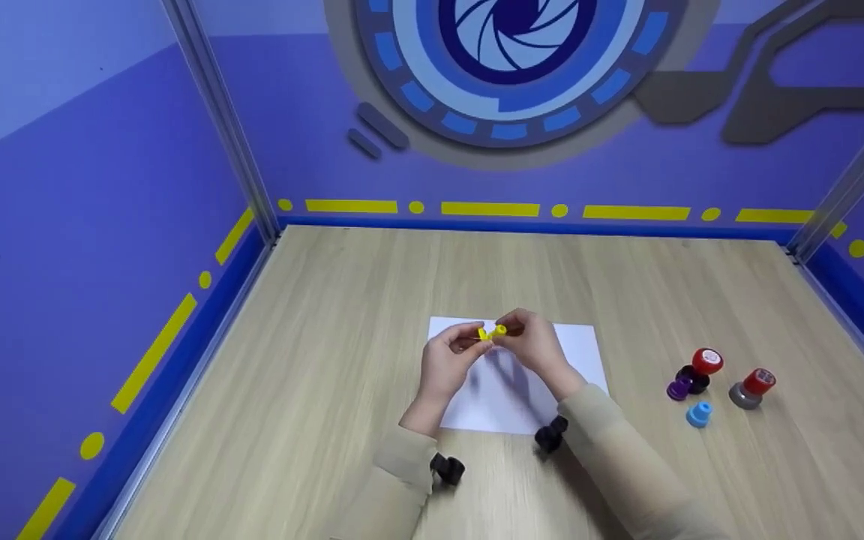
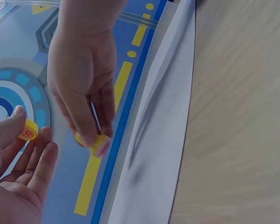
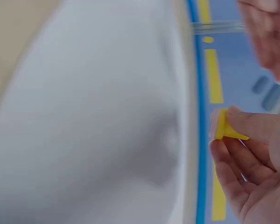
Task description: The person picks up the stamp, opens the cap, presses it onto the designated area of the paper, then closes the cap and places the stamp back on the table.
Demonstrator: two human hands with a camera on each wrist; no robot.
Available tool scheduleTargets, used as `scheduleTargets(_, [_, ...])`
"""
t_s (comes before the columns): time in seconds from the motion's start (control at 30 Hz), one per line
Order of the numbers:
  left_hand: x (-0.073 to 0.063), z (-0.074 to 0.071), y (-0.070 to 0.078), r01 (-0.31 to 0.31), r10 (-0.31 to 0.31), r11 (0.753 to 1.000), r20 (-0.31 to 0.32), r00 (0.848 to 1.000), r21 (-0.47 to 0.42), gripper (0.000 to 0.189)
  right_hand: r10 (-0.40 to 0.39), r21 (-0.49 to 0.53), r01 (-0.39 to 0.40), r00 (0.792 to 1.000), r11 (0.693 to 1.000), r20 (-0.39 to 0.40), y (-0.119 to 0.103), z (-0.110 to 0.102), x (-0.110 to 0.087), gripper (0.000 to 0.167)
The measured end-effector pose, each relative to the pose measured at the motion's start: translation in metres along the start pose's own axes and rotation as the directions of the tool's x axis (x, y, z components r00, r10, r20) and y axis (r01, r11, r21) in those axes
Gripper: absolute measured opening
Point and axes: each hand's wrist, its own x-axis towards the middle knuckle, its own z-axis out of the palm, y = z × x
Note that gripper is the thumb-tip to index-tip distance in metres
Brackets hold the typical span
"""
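Observation:
Over a sheet of white paper (image 1: 477,409), both hands hold small yellow pieces that look like a toy stamp and its cap. My left hand (image 1: 448,364) pinches the yellow cap (image 2: 30,130), a round piece with a red flower-like print on its face, between thumb and fingers. In my right hand (image 1: 533,343), thumb and fingertips grip the yellow stamp (image 3: 226,126), which has a pale pink end and a narrower handle. The left wrist view shows the two pieces apart.
To the right on the wooden table (image 1: 327,360) stand a red and black stamp (image 1: 707,361), a purple piece (image 1: 679,388), a light blue stamp (image 1: 699,415) and a red and grey stamp (image 1: 759,381). Blue-purple panels (image 1: 139,187) enclose the table's back and sides.

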Motion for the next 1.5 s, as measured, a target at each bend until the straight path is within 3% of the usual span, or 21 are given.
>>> scheduleTargets(0.13, [0.0, 0.0, 0.0, -0.001, 0.001, 1.0, -0.015, 1.0, -0.005, 0.03, 0.04, 0.187, -0.03, 0.998, 0.982, -0.053, 0.003, -0.01, -0.007, 0.03])
scheduleTargets(0.27, [-0.001, 0.0, -0.001, 0.0, 0.0, 1.0, -0.006, 1.0, -0.004, 0.031, 0.111, 0.384, -0.067, 0.989, 0.921, -0.095, 0.009, -0.015, -0.016, 0.036])
scheduleTargets(0.4, [-0.002, 0.002, -0.001, -0.004, 0.004, 1.0, 0.009, 1.0, 0.014, 0.032, 0.188, 0.545, -0.11, 0.978, 0.831, -0.089, 0.013, -0.015, -0.028, 0.04])
scheduleTargets(0.6, [-0.004, 0.007, 0.0, 0.003, -0.004, 1.0, 0.035, 0.999, 0.029, 0.031, 0.258, 0.741, -0.172, 0.966, 0.649, -0.001, 0.01, -0.01, -0.042, 0.042])
scheduleTargets(0.67, [-0.005, 0.008, 0.0, -0.006, 0.004, 0.999, 0.043, 0.999, 0.043, 0.031, 0.267, 0.767, -0.176, 0.964, 0.617, 0.007, 0.008, -0.009, -0.045, 0.04])
scheduleTargets(0.8, [-0.006, 0.01, 0.002, -0.031, 0.027, 0.997, 0.056, 0.998, 0.07, 0.031, 0.269, 0.787, -0.162, 0.963, 0.596, -0.006, 0.005, -0.006, -0.048, 0.036])
scheduleTargets(0.97, [-0.008, 0.011, 0.001, -0.044, 0.037, 0.994, 0.066, 0.997, 0.097, 0.03, 0.248, 0.78, -0.14, 0.968, 0.61, -0.02, 0.004, -0.004, -0.049, 0.033])
scheduleTargets(1.1, [-0.009, 0.011, 0.001, -0.038, 0.03, 0.993, 0.072, 0.997, 0.11, 0.03, 0.227, 0.759, -0.122, 0.973, 0.64, -0.035, 0.004, -0.002, -0.051, 0.034])
scheduleTargets(1.33, [-0.009, 0.012, 0.0, -0.054, 0.047, 0.992, 0.067, 0.997, 0.115, 0.03, 0.218, 0.772, -0.105, 0.975, 0.627, -0.044, 0.006, 0.002, -0.05, 0.04])
scheduleTargets(1.5, [-0.009, 0.014, -0.003, -0.066, 0.06, 0.992, 0.056, 0.997, 0.106, 0.028, 0.216, 0.755, -0.113, 0.976, 0.645, -0.038, 0.005, 0.003, -0.052, 0.037])
